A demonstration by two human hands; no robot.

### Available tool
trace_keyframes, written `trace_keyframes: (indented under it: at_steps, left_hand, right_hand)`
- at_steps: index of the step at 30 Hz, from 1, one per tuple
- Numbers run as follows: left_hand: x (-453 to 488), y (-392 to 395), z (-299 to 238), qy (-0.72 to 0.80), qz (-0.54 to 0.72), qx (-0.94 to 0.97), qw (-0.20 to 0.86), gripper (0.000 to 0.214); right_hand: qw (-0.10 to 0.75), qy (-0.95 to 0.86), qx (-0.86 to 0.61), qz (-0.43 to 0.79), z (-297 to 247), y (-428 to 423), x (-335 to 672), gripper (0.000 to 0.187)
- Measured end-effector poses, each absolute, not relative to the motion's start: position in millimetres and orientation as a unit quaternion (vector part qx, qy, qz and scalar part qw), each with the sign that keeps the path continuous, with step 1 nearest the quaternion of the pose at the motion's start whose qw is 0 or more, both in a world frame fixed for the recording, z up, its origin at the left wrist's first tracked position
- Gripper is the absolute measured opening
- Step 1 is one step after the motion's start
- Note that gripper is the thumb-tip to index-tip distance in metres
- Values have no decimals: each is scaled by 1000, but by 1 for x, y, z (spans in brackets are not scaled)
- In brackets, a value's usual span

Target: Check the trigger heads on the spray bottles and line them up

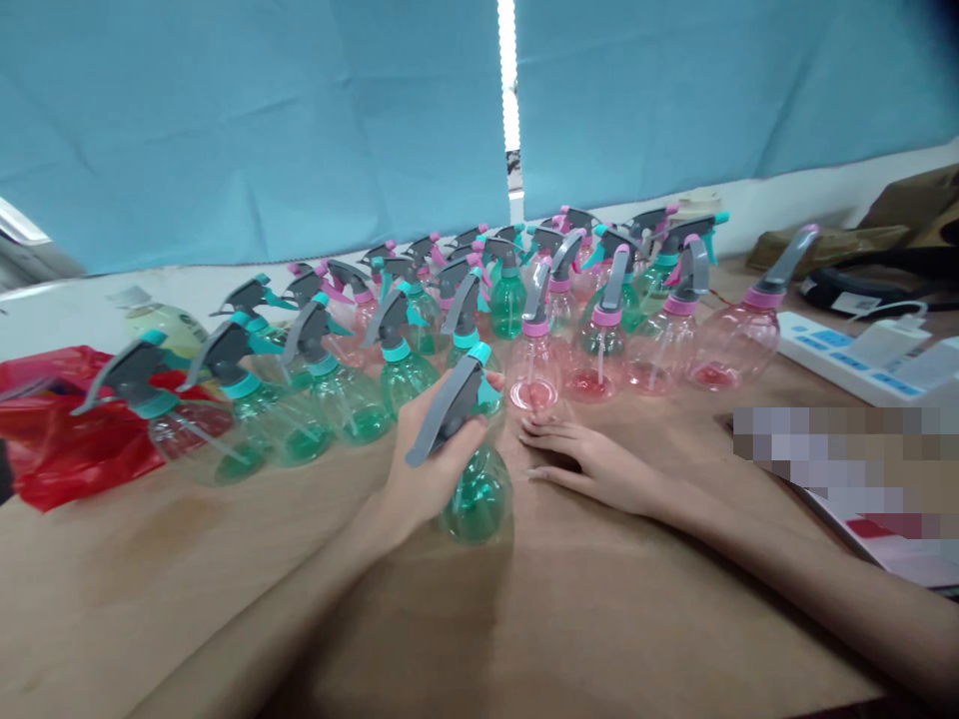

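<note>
My left hand (pixel 427 454) is wrapped round the neck of a green spray bottle (pixel 478 494) with a grey trigger and teal collar, which stands on the brown table (pixel 225 599) in front of me. My right hand (pixel 591 461) lies flat on the table just right of that bottle, fingers stretched out toward the left and holding nothing. Behind both hands stand several green spray bottles (pixel 341 394) on the left and pink spray bottles (pixel 599 350) on the right, all with grey triggers.
A red plastic bag (pixel 52 439) lies at the left edge. A white power strip (pixel 846 355) and a charger sit at the right, with a blurred patch and papers (pixel 899 539) below. Blue curtains (pixel 300 120) hang behind the table.
</note>
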State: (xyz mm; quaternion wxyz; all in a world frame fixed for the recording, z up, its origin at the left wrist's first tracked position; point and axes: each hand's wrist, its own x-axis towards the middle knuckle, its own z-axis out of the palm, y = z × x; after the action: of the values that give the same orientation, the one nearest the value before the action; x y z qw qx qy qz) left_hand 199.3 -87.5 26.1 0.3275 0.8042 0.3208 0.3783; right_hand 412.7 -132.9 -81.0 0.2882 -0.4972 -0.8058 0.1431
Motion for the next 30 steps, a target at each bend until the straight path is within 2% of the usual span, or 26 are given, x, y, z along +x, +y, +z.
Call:
trace_keyframes:
  at_steps: [18,30]
  left_hand:
    - [199,-87,25,321,380,799,339,27]
    - [199,-86,27,320,371,798,352,17]
  right_hand:
    - [293,-805,-496,139,-82,-133,413,51]
    - [282,-809,-499,133,-81,-133,413,52]
